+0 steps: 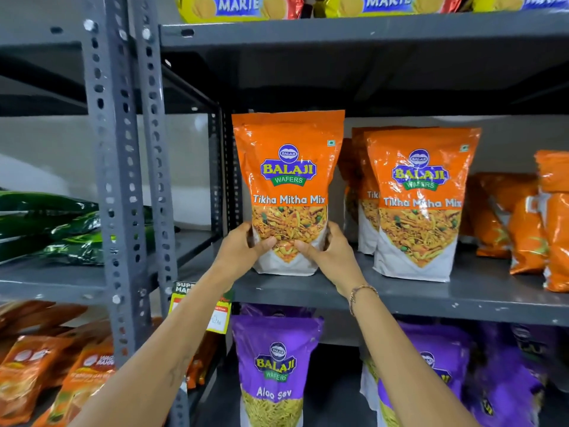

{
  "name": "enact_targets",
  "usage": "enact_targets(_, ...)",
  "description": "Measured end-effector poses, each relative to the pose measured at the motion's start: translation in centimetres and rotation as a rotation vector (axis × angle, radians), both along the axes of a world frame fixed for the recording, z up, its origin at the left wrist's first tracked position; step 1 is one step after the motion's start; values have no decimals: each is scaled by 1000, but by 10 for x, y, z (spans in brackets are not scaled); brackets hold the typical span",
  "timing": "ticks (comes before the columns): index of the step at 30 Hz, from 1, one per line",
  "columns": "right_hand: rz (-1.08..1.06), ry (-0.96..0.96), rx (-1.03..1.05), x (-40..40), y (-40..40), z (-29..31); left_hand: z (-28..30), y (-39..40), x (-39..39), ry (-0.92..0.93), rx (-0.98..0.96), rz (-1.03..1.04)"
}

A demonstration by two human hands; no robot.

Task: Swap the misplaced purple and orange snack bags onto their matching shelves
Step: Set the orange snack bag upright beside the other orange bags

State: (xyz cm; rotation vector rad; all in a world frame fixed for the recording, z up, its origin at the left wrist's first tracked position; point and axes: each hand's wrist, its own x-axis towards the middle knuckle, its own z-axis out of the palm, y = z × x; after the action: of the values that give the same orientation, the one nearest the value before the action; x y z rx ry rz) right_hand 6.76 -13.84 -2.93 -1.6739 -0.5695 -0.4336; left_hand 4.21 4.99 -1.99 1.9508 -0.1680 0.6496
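An orange Tikha Mitha Mix bag (pixel 288 167) stands upright at the left end of the middle shelf (pixel 400 295). My left hand (pixel 243 249) grips its lower left side and my right hand (pixel 328 251) grips its lower right side, thumbs on the front. More orange Tikha Mitha Mix bags (pixel 420 204) stand to its right on the same shelf. On the shelf below, a purple Aloo Sev bag (pixel 275 365) stands directly under my hands, with other purple bags (pixel 437 365) to its right.
Grey perforated uprights (pixel 117 180) divide this rack from the left one, which holds green bags (pixel 46 226) and orange packets (pixel 40 374) below. Marie biscuit packs (pixel 240 6) sit on the top shelf. Loose orange packets (pixel 529 229) lie far right. A yellow price tag (pixel 220 315) hangs from the shelf edge.
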Motion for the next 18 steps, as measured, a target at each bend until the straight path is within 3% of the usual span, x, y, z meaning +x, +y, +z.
enact_targets(18,-77,37,-130,-7,1,3,-8,-3,-1,12,-78,-94)
